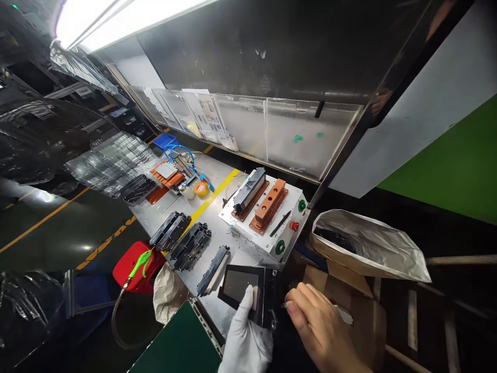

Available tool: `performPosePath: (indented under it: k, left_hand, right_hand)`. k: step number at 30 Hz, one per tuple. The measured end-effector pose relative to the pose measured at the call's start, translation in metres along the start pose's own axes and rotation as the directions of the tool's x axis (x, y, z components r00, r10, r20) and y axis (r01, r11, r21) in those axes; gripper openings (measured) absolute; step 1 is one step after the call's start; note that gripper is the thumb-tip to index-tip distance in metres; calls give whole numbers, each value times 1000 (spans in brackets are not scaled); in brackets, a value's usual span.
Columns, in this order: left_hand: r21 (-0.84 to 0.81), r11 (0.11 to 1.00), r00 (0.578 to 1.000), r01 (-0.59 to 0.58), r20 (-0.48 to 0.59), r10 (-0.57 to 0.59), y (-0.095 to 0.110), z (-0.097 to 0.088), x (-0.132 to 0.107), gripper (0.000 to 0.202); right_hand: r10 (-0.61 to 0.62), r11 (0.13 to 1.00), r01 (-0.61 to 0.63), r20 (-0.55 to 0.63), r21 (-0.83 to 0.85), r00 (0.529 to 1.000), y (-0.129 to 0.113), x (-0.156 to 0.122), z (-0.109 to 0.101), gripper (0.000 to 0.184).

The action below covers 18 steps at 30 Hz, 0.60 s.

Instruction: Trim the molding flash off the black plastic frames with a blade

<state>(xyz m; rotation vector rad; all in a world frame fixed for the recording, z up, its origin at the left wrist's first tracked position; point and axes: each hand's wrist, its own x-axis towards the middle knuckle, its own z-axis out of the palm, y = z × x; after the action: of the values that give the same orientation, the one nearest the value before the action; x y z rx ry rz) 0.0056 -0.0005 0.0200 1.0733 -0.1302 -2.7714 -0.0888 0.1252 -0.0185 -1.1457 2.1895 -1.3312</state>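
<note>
The left hand (248, 336), white-gloved, grips a black rectangular plastic frame with a dark panel (241, 286), thumb on its face, at the near edge of the grey metal bench (243, 251). The bare right hand (320, 326) is curled beside the frame's right end; whether it pinches anything cannot be told. To the right, an open pale paper sack (384, 248) contains black material, indistinct in shadow. Below it, a brown cardboard box (367, 316) is partly hidden by the right hand. Behind the bench, clear plastic pockets (243, 124) hold printed sheets (205, 111), illegible here. A dark green panel (182, 344) is cut off below.
</note>
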Motion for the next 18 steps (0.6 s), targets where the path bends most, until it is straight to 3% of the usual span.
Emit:
performPosePath:
  k: [3, 5, 9, 11, 12, 13, 14, 16, 18]
  left_hand:
    - [-33, 999, 1000, 10, 2, -10, 0, 2, 3, 37]
    - [-38, 999, 1000, -18, -15, 18, -2, 4, 3, 35]
    - [-73, 996, 997, -41, -74, 35, -4, 14, 2, 36]
    - [-106, 994, 998, -28, -61, 21, -4, 17, 1, 39]
    - [-106, 994, 998, -32, -57, 26, -3, 17, 1, 43]
    - [-96, 994, 997, -48, -59, 43, -3, 16, 2, 46]
    - [-79, 994, 996, -70, -59, 66, -2, 14, 2, 48]
    - [-49, 993, 993, -112, -36, 110, 0, 10, 4, 47]
    - [-23, 992, 992, -125, -3, 125, 1, 6, 6, 43]
  right_hand:
    - [24, 999, -27, -104, -23, 994, 0, -3, 6, 36]
    - [-45, 995, 22, -229, -100, 972, 3, -1, 11, 30]
    - [-198, 961, 67, -494, -270, 847, 6, 6, 17, 27]
    - [-158, 977, 33, -609, -212, 777, 6, 9, 13, 26]
    - [-113, 989, 28, -633, -143, 766, 5, 9, 10, 25]
    - [-52, 998, 25, -620, -52, 783, 4, 9, 5, 26]
    - [7, 999, 23, -559, 46, 829, 3, 9, 1, 29]
    - [45, 979, 20, -308, 203, 950, 1, 7, -6, 39]
    - [5, 969, 16, -83, 246, 997, 0, 5, -7, 45]
